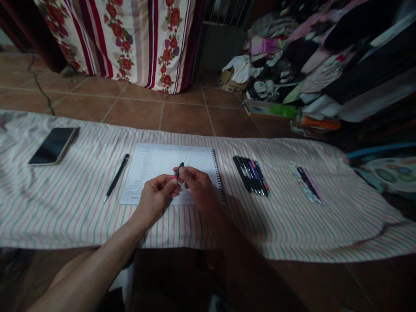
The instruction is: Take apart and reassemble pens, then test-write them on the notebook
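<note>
My left hand (158, 194) and my right hand (199, 187) meet above a spiral notebook (156, 167) lying open on a striped cloth (292, 216). Both pinch a small dark pen (179, 167) with a pink band, its tip pointing up and away. The left fingers grip its lower end, the right fingers close around its middle. A black pen (117, 177) lies on the cloth to the left of the notebook.
A phone (53, 145) rests face up at the cloth's far left. A row of several pens (251, 175) lies right of the notebook, and a flat package (306, 184) beyond them. Piled clothes (292, 56) fill the back right; a floral bedsheet (136, 39) hangs behind.
</note>
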{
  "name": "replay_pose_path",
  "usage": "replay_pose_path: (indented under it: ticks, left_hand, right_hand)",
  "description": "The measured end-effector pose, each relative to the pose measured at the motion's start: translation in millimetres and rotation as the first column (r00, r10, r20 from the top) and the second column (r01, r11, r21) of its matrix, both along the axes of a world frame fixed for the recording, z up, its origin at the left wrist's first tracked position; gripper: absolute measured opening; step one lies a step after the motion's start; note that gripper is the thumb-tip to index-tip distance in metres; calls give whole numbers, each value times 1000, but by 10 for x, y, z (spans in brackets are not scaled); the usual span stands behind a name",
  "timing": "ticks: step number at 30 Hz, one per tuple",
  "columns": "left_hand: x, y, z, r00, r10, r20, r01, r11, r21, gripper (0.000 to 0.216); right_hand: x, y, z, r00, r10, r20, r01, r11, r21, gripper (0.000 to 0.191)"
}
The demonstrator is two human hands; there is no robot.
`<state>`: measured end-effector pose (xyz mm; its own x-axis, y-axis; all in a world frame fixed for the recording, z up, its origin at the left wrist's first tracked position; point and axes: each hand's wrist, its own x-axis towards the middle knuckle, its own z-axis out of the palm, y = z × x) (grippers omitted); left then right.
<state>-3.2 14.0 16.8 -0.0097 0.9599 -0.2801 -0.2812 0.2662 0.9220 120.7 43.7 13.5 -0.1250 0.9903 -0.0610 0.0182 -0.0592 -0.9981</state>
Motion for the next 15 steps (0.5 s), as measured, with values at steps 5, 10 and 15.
replay_pose_path:
  ticks: [5, 10, 15]
  left_hand:
    - [-23, -8, 39, 995, -57, 88, 61, 997, -52, 20]
    - [-18, -1, 24, 994, -70, 82, 74, 996, -42, 21]
    - [13, -14, 6, 997, -30, 74, 33, 999, -32, 28]
  right_hand:
    - [27, -12, 8, 992, 31, -122, -38, 998, -53, 36]
    - [41, 4, 9, 994, 20, -109, -28, 997, -75, 32]
    - [29, 1, 16, 998, -26, -49, 24, 999, -35, 30]
